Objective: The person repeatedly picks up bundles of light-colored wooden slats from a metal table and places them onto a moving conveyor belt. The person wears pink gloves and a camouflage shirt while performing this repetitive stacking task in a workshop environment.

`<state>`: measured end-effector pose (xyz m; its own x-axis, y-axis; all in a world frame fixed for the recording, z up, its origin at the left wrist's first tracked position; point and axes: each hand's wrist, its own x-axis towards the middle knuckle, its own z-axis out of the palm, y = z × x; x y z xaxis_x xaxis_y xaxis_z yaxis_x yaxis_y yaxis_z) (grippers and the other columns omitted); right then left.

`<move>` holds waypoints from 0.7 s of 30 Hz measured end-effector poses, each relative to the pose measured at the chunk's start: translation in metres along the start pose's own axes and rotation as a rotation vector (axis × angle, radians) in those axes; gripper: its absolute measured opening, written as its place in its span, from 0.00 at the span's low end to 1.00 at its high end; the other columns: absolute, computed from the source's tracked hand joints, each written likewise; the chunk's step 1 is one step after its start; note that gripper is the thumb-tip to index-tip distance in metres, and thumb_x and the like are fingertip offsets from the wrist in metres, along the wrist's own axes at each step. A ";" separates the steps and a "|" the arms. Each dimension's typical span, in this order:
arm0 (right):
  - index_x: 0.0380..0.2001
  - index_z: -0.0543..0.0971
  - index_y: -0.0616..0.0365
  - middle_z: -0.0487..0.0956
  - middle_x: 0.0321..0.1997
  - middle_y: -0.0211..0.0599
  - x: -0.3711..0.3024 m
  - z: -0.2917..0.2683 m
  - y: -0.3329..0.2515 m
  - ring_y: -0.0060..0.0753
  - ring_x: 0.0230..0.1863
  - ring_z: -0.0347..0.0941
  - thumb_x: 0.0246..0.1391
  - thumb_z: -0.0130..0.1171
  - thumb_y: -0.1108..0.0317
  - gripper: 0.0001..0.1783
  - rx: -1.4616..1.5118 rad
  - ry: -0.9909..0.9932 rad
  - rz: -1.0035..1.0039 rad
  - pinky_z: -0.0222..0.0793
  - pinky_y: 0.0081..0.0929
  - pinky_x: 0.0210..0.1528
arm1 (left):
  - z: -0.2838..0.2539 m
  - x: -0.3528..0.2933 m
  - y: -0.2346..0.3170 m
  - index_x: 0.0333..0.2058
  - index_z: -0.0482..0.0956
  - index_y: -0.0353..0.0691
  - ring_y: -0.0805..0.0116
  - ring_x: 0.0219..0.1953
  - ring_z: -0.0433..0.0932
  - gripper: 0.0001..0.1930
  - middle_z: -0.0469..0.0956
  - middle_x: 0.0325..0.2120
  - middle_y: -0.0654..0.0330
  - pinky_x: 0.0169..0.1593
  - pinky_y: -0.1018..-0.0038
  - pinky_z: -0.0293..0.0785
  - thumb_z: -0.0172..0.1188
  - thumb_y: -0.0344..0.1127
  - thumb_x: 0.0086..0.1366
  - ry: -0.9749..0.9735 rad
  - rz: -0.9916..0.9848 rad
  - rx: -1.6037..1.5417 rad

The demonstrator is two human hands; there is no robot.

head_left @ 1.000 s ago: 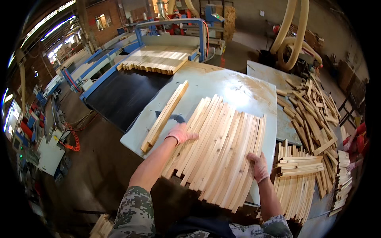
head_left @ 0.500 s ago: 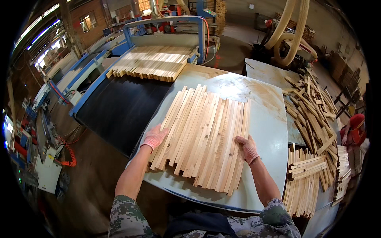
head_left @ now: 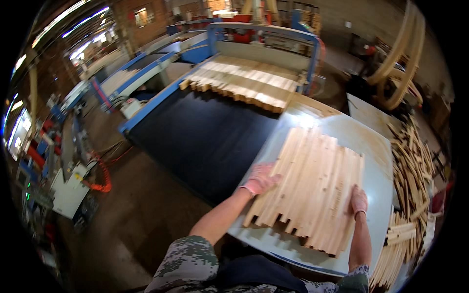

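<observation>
Slid farther up the grey counter (head_left: 381,161) toward the black conveyor belt (head_left: 205,141), the row of wooden slats (head_left: 312,185) lies flat between both hands: left hand (head_left: 259,179) and right hand (head_left: 358,199) pressed flat against its sides, fingers together.

My left hand (head_left: 259,179) is smearing into a pink blur, so I cannot tell fingers apart or see how they are meeting the batch of pale wooden slats (head_left: 308,188). My right hand (head_left: 359,200) is lying along the batch's far edge — its palm is facing away from view. The heap of loose wooden sticks (head_left: 410,161) is running off into the dark rim, and the small machines (head_left: 68,190) at far left are showing too tiny to identify.
</observation>
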<state>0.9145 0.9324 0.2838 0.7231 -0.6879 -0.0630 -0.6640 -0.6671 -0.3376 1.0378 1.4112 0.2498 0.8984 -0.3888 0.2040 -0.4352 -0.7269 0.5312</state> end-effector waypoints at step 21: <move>0.56 0.79 0.74 0.86 0.52 0.57 0.049 0.038 0.044 0.50 0.48 0.83 0.72 0.49 0.30 0.46 0.518 -0.014 0.089 0.78 0.42 0.56 | -0.045 -0.013 0.021 0.68 0.75 0.37 0.43 0.78 0.59 0.36 0.68 0.72 0.38 0.82 0.58 0.44 0.48 0.62 0.78 -0.106 -0.162 -0.198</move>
<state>0.9281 0.8801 0.2297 0.6731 -0.7291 -0.1239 -0.5442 -0.3749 -0.7505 1.0198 1.4259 0.2956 0.9396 -0.3415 0.0218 -0.2575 -0.6637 0.7022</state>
